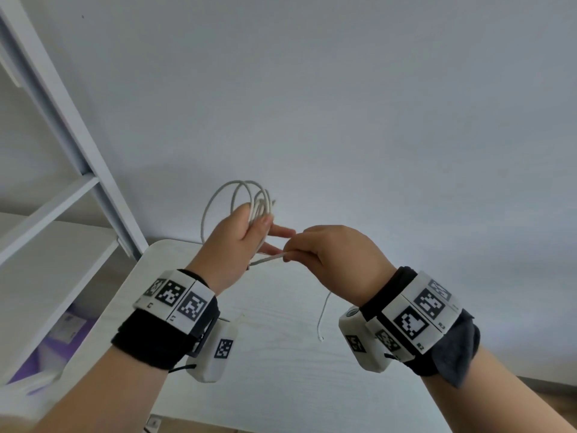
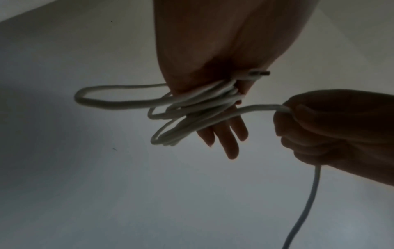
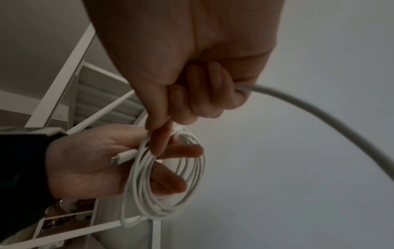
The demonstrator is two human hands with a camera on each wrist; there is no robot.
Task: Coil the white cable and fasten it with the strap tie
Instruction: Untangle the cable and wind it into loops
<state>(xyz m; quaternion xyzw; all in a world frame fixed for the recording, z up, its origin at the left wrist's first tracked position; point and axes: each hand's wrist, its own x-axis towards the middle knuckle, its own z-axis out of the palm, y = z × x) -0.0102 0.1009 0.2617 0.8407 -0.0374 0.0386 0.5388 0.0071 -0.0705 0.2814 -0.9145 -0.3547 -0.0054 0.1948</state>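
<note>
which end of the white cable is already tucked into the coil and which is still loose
The connector end lies against the left hand's palm beside the coiled loops. The other end dangles free below the right hand.

Left hand (image 1: 232,245) sits left of right hand (image 1: 335,251), both raised above the table (image 1: 281,354), fingertips near each other at scene centre. Cable (image 1: 246,198) coils loop over the left hand's fingers and stand up on its far side; one run crosses right into the right hand's grip, and the loose end (image 1: 321,320) hangs below that hand down to the table. Shelf frame (image 1: 62,120) stands at the left, beside the table's far-left corner, with the wall (image 1: 343,89) behind everything.
</note>
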